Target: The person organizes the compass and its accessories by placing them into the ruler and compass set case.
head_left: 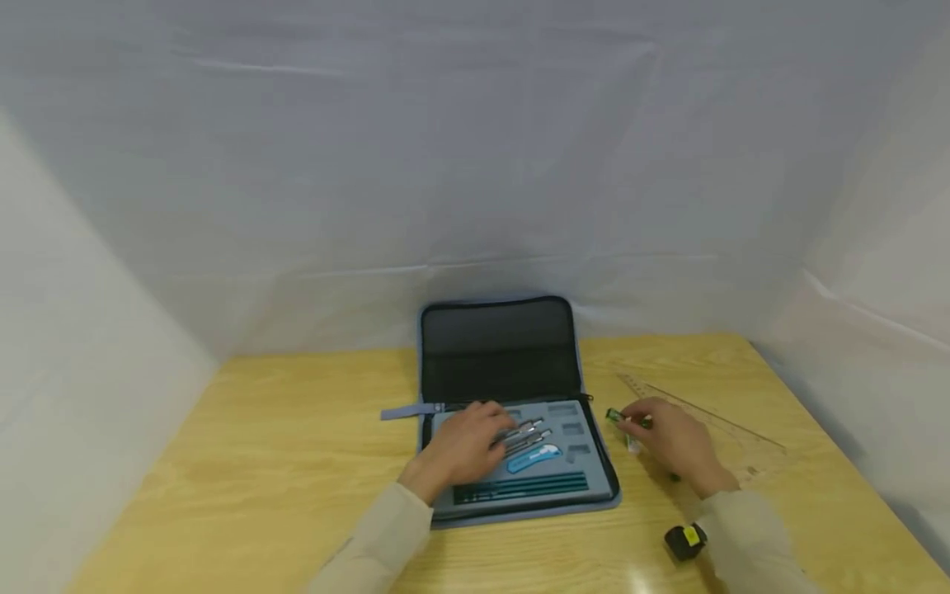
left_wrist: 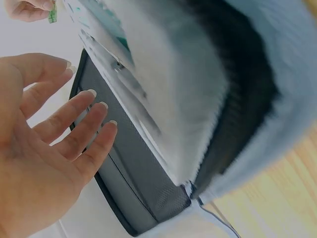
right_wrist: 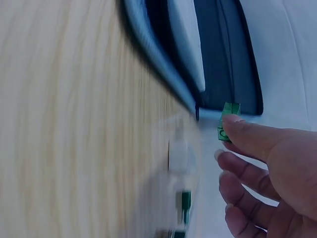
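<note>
An open zip case (head_left: 604, 462) lies on the table, its grey insert holding silver pens (head_left: 531, 439), a blue utility knife (head_left: 536, 457) and dark green pencils (head_left: 519, 488). My left hand (head_left: 467, 441) is over the left part of the insert, fingers apart and loosely bent, with nothing in its grasp in the left wrist view. To the right of the case, my right hand (head_left: 671, 437) pinches a small green block (right_wrist: 230, 109) between thumb and index finger, above the table. A white block (right_wrist: 178, 156) and a dark green piece (right_wrist: 185, 201) lie below that hand.
A clear set square (head_left: 742, 429) lies at the right, partly behind the right hand. A black tape measure (head_left: 684, 542) with a yellow label sits beside the right sleeve. The case's mesh lid (head_left: 497, 346) stands up towards the white back sheet (head_left: 475, 165).
</note>
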Demonstrator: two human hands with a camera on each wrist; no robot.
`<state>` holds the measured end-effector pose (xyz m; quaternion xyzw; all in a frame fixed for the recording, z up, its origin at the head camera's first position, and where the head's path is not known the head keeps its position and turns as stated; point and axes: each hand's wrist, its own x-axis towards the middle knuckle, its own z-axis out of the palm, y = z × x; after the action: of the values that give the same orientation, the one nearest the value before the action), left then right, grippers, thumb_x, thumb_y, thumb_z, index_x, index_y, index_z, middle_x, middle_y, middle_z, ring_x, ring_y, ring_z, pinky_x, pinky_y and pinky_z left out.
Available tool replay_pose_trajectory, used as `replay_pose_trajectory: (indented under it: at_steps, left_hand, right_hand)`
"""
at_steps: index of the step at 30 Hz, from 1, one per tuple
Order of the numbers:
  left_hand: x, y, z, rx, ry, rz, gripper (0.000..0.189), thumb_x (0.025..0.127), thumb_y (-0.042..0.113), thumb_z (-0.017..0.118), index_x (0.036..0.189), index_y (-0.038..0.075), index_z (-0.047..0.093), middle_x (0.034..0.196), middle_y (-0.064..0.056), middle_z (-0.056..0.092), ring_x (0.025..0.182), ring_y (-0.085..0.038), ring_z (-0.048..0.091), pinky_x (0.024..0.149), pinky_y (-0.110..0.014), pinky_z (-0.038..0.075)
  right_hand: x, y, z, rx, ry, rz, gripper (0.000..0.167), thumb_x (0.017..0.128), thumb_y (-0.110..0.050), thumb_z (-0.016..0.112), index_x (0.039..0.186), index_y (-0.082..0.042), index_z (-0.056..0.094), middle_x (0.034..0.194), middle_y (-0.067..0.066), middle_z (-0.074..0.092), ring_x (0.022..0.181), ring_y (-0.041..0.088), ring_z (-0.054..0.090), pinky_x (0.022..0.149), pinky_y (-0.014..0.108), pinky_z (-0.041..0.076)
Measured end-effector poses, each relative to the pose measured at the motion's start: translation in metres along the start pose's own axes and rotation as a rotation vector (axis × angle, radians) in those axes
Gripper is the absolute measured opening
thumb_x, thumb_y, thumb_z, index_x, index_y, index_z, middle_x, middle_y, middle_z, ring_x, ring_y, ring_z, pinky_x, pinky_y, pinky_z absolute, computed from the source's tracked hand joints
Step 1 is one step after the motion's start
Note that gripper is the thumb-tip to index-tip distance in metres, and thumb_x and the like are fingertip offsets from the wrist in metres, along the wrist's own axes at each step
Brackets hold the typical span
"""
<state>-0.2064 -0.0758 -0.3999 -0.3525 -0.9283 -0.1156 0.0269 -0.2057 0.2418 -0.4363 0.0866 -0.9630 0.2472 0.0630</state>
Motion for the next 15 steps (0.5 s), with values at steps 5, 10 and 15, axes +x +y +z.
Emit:
replay_pose_trajectory:
  at_steps: [5,10,15]
  left_hand:
    - [-0.004,-0.005,-0.001,0.004,-0.005,-0.035,0.028,0.094,0.018,0.057,0.121,0.016,0.065,0.123,-0.002,0.057,0.110,-0.022,0.054,0.089,-0.041,0.047]
    - [-0.007,-0.009,-0.001,0.014,-0.002,-0.046,0.028,0.093,0.018,0.058,0.120,0.015,0.065,0.123,-0.003,0.057,0.111,-0.023,0.053,0.092,-0.042,0.045]
    - [-0.010,-0.012,-0.001,0.025,0.021,-0.037,0.028,0.092,0.017,0.059,0.119,0.015,0.066,0.121,-0.003,0.058,0.109,-0.023,0.055,0.090,-0.040,0.047]
  right_hand:
    - [0.009,-0.011,0.005,0.002,-0.058,-0.073,0.023,0.088,-0.031,0.069,0.103,-0.013,0.072,0.089,-0.005,0.065,0.074,0.011,0.059,0.058,0.033,0.049]
    - [0.013,-0.017,0.009,-0.040,-0.090,-0.104,0.017,0.087,-0.029,0.070,0.098,-0.017,0.073,0.085,-0.010,0.063,0.070,0.008,0.056,0.059,0.032,0.048]
    - [0.015,-0.019,0.009,-0.067,-0.108,-0.153,0.016,0.086,-0.027,0.071,0.097,-0.015,0.074,0.082,-0.010,0.062,0.065,0.005,0.052,0.057,0.029,0.045]
